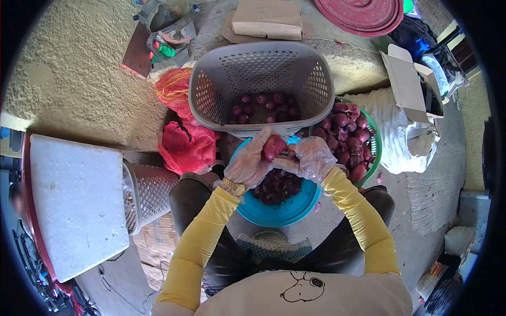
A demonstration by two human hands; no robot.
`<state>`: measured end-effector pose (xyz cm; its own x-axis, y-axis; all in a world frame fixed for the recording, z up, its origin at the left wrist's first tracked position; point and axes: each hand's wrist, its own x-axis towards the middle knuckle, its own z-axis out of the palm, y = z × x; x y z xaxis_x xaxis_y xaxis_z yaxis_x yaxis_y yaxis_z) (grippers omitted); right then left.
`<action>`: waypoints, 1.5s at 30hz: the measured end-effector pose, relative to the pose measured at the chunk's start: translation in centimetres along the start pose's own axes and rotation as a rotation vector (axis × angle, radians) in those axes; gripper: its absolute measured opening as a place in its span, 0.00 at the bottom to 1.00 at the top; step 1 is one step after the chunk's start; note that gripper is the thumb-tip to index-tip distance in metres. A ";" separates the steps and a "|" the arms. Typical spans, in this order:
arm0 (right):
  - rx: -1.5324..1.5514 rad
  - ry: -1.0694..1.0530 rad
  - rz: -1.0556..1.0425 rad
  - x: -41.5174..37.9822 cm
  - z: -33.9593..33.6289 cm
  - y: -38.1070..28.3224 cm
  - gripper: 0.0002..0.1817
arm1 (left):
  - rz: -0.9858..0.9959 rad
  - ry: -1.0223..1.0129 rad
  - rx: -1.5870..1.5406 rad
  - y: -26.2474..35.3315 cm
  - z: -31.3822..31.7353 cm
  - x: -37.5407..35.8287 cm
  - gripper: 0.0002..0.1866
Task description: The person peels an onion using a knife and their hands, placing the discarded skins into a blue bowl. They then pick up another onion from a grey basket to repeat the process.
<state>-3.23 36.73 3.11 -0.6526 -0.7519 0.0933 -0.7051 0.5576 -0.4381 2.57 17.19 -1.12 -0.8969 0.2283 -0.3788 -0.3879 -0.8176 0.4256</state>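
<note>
A red onion (273, 148) is gripped in the gloved left hand (252, 159), close beside the right hand (314, 158), whose own grip is unclear.

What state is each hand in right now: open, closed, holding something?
Left hand: closed on a red onion.
Right hand: fingers curled close to that onion; whether they grip anything cannot be told.

Two hands (253, 162), one watch (235, 188), two gray baskets (261, 68), one green basket (376, 152), one blue basin (279, 215), one white slab (76, 205). Onions (274, 147): roughly a dozen in the upright gray basket; those heaped in the green basket overlap too much to count.
</note>
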 end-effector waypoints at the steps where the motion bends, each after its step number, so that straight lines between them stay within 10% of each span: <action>1: 0.001 0.000 -0.001 -0.1 0.3 0.2 0.29 | 0.179 0.019 0.389 -0.4 -0.6 0.4 0.20; 3: 0.158 0.096 -0.045 -0.2 1.1 0.9 0.28 | 0.358 0.041 0.779 -0.3 -0.5 0.3 0.20; 5: 0.180 0.086 -0.023 -0.3 1.2 1.0 0.27 | 0.112 -0.036 0.124 0.7 1.8 -0.7 0.19; 24: -0.014 -0.107 -0.079 -0.4 0.9 -0.6 0.30 | 0.236 0.136 0.299 0.1 1.3 -1.4 0.21; 26: -0.017 -0.198 -0.063 -0.2 0.7 -1.1 0.32 | -0.076 0.023 0.073 1.3 -0.4 -0.9 0.21; 30: 0.077 -0.204 -0.097 -0.5 0.5 -1.2 0.34 | -0.089 -0.015 0.110 1.1 0.2 -1.3 0.21; 32: 0.059 -0.209 -0.153 -0.7 0.8 -1.3 0.34 | 0.078 0.234 0.056 0.2 1.8 -1.1 0.24; 45: -0.071 -0.310 -0.005 -0.4 0.8 -1.2 0.37 | 0.145 0.215 -0.232 2.1 0.9 -0.3 0.24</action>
<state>-1.84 36.10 2.85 -0.5411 -0.8200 -0.1863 -0.7328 0.5685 -0.3739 1.85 15.93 0.60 -0.8644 0.0046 -0.5027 -0.1789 -0.9373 0.2991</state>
